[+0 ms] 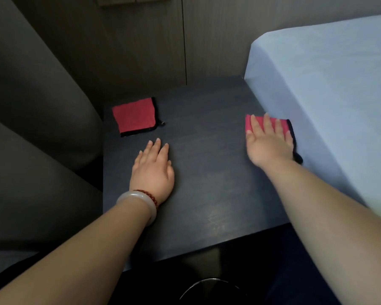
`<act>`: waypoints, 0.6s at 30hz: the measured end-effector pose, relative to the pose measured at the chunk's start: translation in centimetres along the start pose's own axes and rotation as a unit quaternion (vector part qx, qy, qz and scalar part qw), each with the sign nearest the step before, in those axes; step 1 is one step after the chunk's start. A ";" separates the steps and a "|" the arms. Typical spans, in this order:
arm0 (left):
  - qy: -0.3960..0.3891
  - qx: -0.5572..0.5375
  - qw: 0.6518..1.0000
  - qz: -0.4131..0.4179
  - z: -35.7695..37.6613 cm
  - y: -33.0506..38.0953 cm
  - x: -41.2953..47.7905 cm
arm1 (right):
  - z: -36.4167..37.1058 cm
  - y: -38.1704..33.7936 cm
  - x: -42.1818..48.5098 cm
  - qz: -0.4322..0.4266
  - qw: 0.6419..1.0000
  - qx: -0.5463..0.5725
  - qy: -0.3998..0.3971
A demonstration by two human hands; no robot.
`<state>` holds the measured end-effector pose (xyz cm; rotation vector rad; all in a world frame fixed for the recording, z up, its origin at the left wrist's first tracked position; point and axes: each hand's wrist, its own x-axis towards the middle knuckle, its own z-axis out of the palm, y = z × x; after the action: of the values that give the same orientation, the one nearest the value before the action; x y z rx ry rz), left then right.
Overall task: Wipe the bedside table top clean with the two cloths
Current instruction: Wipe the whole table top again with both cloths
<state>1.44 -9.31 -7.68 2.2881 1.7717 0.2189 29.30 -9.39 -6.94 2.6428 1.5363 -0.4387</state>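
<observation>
The dark bedside table top [207,177] fills the middle of the view. A folded red cloth with black trim [134,116] lies flat at the table's far left corner, untouched. My left hand [153,170] rests flat on the bare table, fingers straight, a short way in front of that cloth. A second red cloth [283,125] lies at the table's right edge against the bed. My right hand [268,142] presses flat on it with straight fingers, covering most of it.
A bed with a pale blue sheet [330,95] borders the table on the right. Dark upholstered furniture [42,133] stands to the left. A wood panel wall [163,40] rises behind. A round dark rim [207,287] shows below the table's front edge.
</observation>
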 end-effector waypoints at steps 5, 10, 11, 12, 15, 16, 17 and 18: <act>0.013 0.013 1.000 0.006 0.3 -0.2 -2.4 | 3.2 -6.3 -7.1 -0.115 0.992 0.001 0.045; 0.008 0.016 1.000 0.005 0.2 -0.1 -2.4 | 4.0 -5.3 -10.4 -0.243 0.969 -0.030 0.039; 0.005 0.018 1.000 0.004 0.2 -0.1 -2.5 | 3.5 -3.6 -9.0 -0.215 0.975 -0.035 0.044; 0.000 0.021 1.000 0.003 0.1 -0.1 -2.6 | 2.9 -1.9 -7.5 -0.172 0.983 -0.039 0.039; -0.006 0.028 1.000 0.003 0.2 -0.1 -3.0 | 1.6 1.0 -5.0 -0.037 0.999 -0.028 0.005; -0.006 0.029 1.000 0.003 0.2 -0.1 -3.2 | 1.7 0.5 -5.4 -0.023 0.999 -0.025 0.004; -0.006 0.029 1.000 0.003 0.2 -0.1 -3.3 | 2.0 -0.5 -6.4 -0.029 0.999 -0.021 0.007; -0.007 0.029 1.000 0.003 0.2 -0.2 -3.3 | 2.6 -1.8 -7.8 -0.055 0.998 -0.017 0.014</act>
<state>0.51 -12.50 -7.86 2.3296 1.7881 0.1548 23.54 -15.57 -7.11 2.5593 1.6875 -0.3781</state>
